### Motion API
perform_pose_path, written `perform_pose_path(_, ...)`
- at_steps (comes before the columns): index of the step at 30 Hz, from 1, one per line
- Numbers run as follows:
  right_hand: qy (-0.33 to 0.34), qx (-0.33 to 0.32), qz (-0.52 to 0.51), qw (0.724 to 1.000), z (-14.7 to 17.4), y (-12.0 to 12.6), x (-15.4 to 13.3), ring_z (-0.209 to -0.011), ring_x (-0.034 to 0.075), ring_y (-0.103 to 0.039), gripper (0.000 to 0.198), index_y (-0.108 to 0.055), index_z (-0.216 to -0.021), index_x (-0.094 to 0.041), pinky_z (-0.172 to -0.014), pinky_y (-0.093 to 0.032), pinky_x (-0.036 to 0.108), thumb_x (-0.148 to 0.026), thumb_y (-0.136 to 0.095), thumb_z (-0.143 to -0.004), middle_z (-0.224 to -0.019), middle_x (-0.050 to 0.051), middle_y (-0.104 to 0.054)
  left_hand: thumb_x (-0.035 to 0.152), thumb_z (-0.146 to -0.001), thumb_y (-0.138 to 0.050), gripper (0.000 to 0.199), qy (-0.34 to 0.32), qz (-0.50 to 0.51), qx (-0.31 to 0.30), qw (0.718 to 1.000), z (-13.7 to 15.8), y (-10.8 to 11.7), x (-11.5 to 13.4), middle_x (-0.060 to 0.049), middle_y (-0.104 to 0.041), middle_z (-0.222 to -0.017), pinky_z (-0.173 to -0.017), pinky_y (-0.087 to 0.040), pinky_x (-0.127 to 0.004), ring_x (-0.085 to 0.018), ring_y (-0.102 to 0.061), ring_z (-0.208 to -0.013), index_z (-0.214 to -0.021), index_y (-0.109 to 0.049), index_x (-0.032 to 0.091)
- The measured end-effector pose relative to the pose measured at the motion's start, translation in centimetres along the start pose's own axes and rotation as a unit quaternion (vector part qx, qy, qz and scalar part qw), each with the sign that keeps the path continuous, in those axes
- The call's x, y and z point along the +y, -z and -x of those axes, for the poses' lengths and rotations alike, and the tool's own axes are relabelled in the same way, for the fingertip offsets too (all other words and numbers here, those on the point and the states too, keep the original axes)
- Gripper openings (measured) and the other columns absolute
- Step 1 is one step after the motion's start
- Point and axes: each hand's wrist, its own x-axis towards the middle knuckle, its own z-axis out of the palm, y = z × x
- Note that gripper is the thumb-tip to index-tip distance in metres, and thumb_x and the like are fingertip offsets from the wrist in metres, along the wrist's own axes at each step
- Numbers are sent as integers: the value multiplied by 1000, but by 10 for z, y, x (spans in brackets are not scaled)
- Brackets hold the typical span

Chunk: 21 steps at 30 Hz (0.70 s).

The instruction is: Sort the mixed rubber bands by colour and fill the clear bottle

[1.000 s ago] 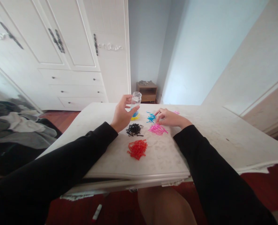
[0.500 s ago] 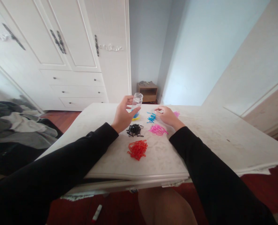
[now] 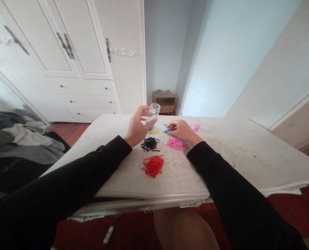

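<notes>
My left hand is wrapped round a clear jar, which is tilted slightly with its mouth up. Blue and yellow pieces show near the jar's base, partly behind my fingers. My right hand has its fingers curled down and pinched on small blue plastic pieces, and it covers most of that pile. Just in front of it lies a pile of thin pink pieces. Nearer the jar is a heap of black pieces, and closest to me a heap of red loop-shaped plastic pieces.
A bright pink item lies beyond my right wrist. All this is on a white-covered table. A white wardrobe, a small wooden nightstand and piled clothes surround it. A white marker-like stick lies on the floor.
My right hand has moved slightly left and down onto the blue pieces, now covering most of them, its fingers closing. The left hand still holds the jar, now leaning slightly more to the right.
</notes>
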Motion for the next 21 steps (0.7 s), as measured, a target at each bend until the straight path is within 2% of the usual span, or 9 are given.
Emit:
perform_pose_path(2,10,-3,37,999,-1,-1,-3,-70,17,-67,12,-78,-80,-16,-70,-50,29,-11,-76,-70,-75,4,-76,26,-82,-75,38,-6,-8,3,1000,0,1,1,-5,-74,-107,-81,-54,-36,-20,-70,-99,-117,-59,23)
perform_pose_path(7,43,29,71,996,-2,-1,-5,-71,17,-63,9,-73,-75,-18,-69,-45,29,-10,-70,-71,-73,2,-72,19,-79,-79,37,-43,-62,-7,997,-2,6,2,-5,-74,-109,-85,-54,-37,-20,-67,-98,-113,-66,22)
perform_pose_path(10,35,64,5,997,-2,3,-4,-69,16,-61,4,-68,-77,-19,-67,-44,29,-18,-70,-75,-73,1,-69,15,-75,-82,37,-74,-100,-34,992,-3,9,-4,-4,-74,-104,-89,-54,-39,-20,-66,-95,-109,-71,22)
perform_pose_path(16,26,136,-156,978,-1,8,-9,-71,17,-61,19,-64,-81,-21,-68,-48,31,-32,-76,-74,-74,0,-65,15,-74,-82,35,-72,-137,-89,984,-2,9,-13,-5,-74,-104,-94,-54,-42,-22,-67,-96,-108,-75,21)
perform_pose_path(21,52,125,-205,969,1,1,-21,-76,18,-64,26,-66,-81,-20,-73,-51,34,-40,-81,-74,-78,2,-69,15,-74,-82,35,-75,-142,-112,981,1,8,-10,-6,-74,-104,-94,-54,-45,-24,-67,-98,-108,-76,22)
